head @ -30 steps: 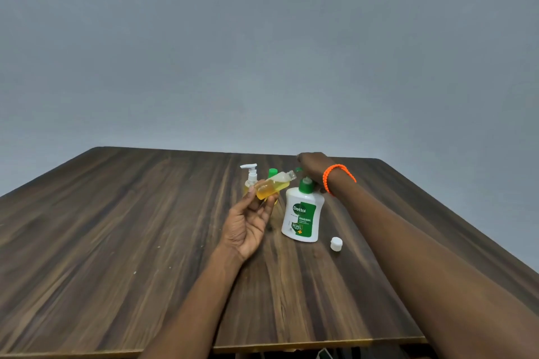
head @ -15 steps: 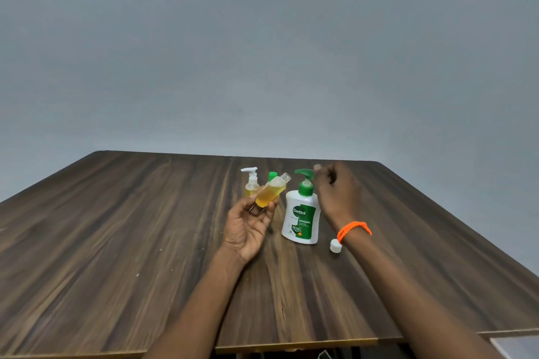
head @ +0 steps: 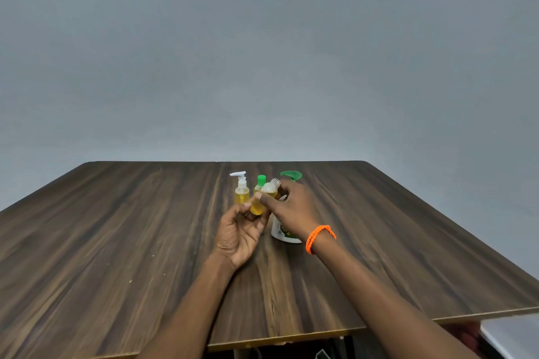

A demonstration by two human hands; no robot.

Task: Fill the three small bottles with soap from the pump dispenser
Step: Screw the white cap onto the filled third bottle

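There is one view, from the head camera, looking down over a dark wooden table (head: 116,242) toward a grey wall. The left hand (head: 240,233) is raised palm-up near the middle of the table, its fingers curled round the lower part of an uncapped small bottle (head: 264,198), which is tilted with its open threaded neck pointing up and to the right. The right hand (head: 291,207), with an orange bracelet (head: 319,237) on its wrist, has thumb and fingers closed on the upper part of the same bottle, so both hands grip it. The bottle shows yellow soap in its lower half and looks clear above that, so it seems only partly filled. Behind it stand a small bottle with a white pump top (head: 241,188), yellow nearly to its shoulder, and a small bottle with a green cap (head: 260,183), mostly hidden, its level hard to read. The pump dispenser (head: 284,233), white with a green pump head, stands just behind the right hand, largely covered by it. By my judgement two bottles are done and closed, and the third needs more soap and its cap, which I cannot see here. Count: three small bottles, one dispenser, two hands, one bracelet. A grey object (head: 513,335) shows at the lower right corner.
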